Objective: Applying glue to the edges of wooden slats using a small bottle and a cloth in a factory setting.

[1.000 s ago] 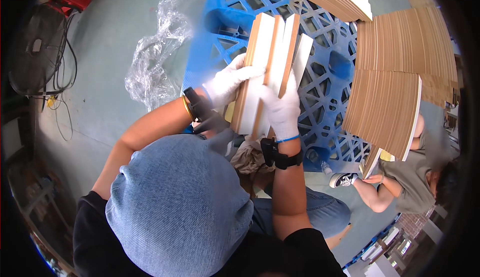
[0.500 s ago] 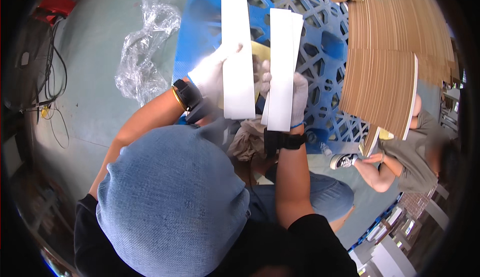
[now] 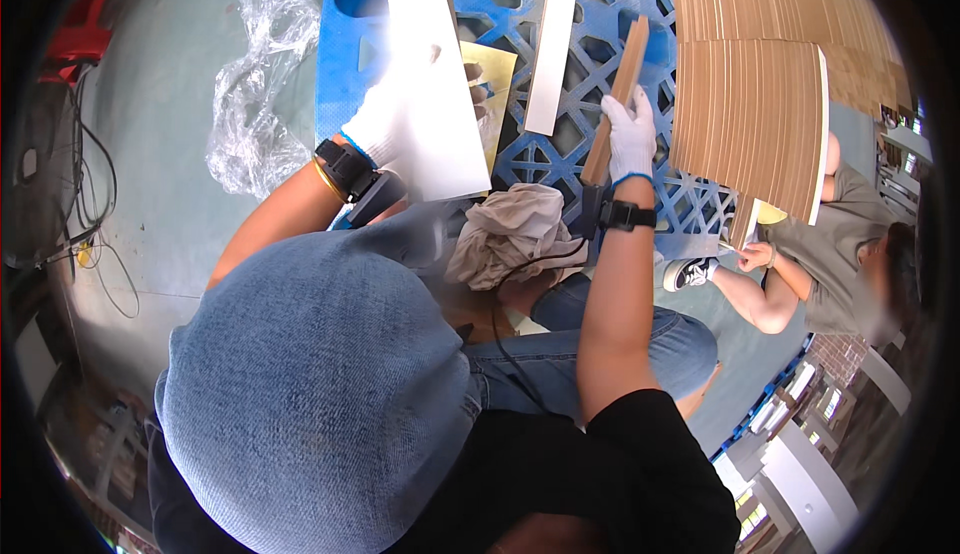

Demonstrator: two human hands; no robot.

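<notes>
My left hand (image 3: 378,129), in a white glove, is closed around a long white-faced board (image 3: 432,84). Its fingertips show at the board's right edge, beside a yellow sheet (image 3: 500,69). Off to the right, my gloved right hand (image 3: 632,132) grips a brown-edged board (image 3: 628,64), turned so that its narrow edge faces up. Between the two hands, a white strip board (image 3: 552,54) lies on the blue plastic pallet (image 3: 545,159).
Stacked brown-edged boards (image 3: 750,104) stand at the right. Crumpled clear plastic film (image 3: 250,84) lies left of the pallet. A beige cloth (image 3: 510,234) sits near my knees, with a dark cable (image 3: 510,344) across my leg. Another person (image 3: 835,264) sits at the right.
My right hand has moved right, and its board is now on edge. A white strip now lies on the pallet between my hands. The left hand's board appears larger and tilted.
</notes>
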